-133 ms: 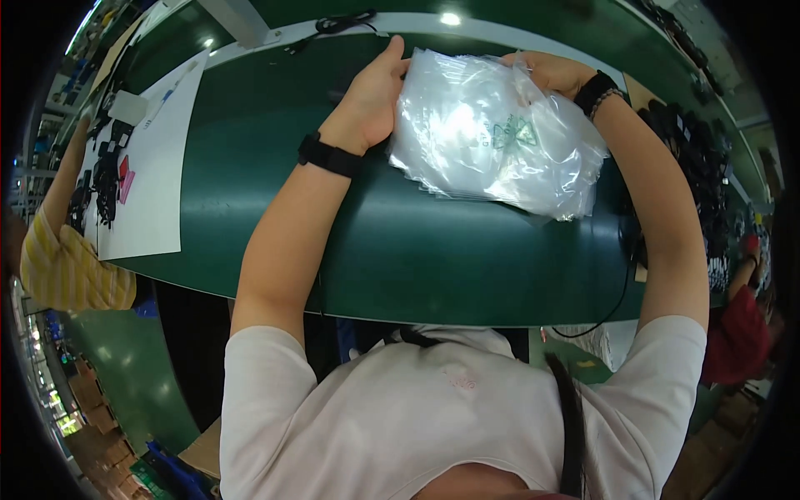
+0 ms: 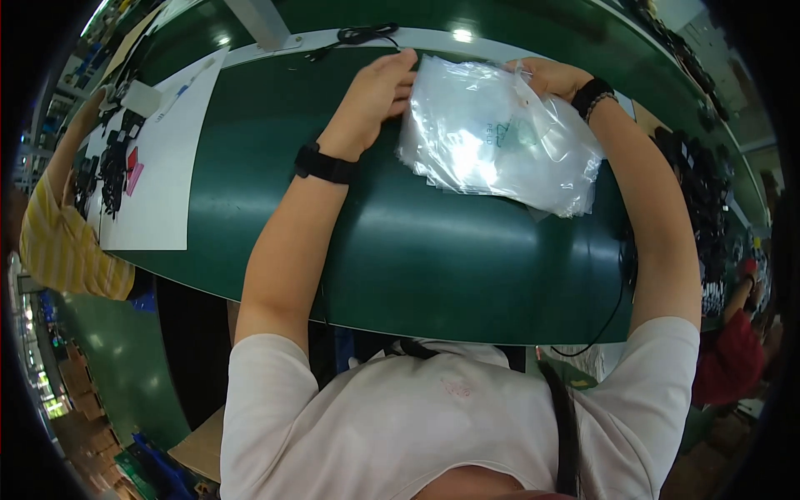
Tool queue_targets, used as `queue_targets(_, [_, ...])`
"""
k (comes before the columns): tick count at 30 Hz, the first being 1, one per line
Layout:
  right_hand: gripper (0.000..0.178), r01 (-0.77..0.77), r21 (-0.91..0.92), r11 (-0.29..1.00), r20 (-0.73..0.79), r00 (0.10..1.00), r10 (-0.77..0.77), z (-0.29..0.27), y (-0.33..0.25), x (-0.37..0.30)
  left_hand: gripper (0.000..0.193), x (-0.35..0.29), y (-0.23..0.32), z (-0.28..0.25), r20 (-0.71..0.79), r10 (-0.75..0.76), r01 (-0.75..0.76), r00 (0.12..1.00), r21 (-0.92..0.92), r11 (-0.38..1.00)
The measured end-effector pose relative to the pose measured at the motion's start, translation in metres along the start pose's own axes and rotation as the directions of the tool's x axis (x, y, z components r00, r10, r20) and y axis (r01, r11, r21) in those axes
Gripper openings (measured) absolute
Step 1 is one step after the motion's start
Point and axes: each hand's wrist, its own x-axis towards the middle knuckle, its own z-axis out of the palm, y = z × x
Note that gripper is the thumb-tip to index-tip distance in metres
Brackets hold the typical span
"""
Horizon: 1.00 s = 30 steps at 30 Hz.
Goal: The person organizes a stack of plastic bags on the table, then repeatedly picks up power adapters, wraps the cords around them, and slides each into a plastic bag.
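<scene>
From my end I see the left hand (image 2: 367, 104) looser than a moment ago: its heel, which sat against the bags, has come away from them, and a strip of tabletop shows between palm and film. Its fingers are bent and spread, gripping nothing, their tips right at the stack's left side; I cannot tell whether they touch. The right hand (image 2: 560, 79) is where it was, closed on the far right part of the stack of clear, flat plastic bags with green printing (image 2: 458, 133), though the film partly hides its fingers. The stack lies right of the middle of the glossy dark green table (image 2: 417, 258), nearer the far edge than the near one. The bright glare on the film has changed shape, and the green marks read less clearly than before. My view has shifted slightly, so the table's near edge sits lower. I see no change in the rest: the coiled black cable (image 2: 367, 33) at the far edge, the large white sheet (image 2: 179, 167) at the left end, and the heaped black items (image 2: 708, 200) at the right end.
</scene>
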Motion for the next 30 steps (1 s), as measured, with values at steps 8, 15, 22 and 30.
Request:
queue_targets(8, [0.064,-0.050,0.089,0.995,-0.167,0.984,0.064,0.000,0.004,-0.002,0.060,0.001,-0.007,-0.039,-0.010,0.542,-0.136,0.840,0.964,0.228])
queue_targets(15, [0.066,0.000,0.011,1.000,-0.060,0.998,0.001,-0.002,0.006,0.007,0.064,0.010,-0.010,-0.049,-0.077,0.471,-0.050,0.879,0.966,0.252])
queue_targets(22, [0.062,-0.020,0.021,1.000,-0.081,0.996,0.021,0.016,0.007,0.000,0.051,-0.001,-0.007,-0.072,-0.295,0.402,-0.139,0.867,0.631,0.763])
queue_targets(30, [0.052,0.173,-0.325,0.930,-0.095,0.972,-0.214,-0.002,0.032,0.020,0.039,-0.036,0.035,-0.047,-0.306,0.450,-0.336,0.839,0.359,0.871])
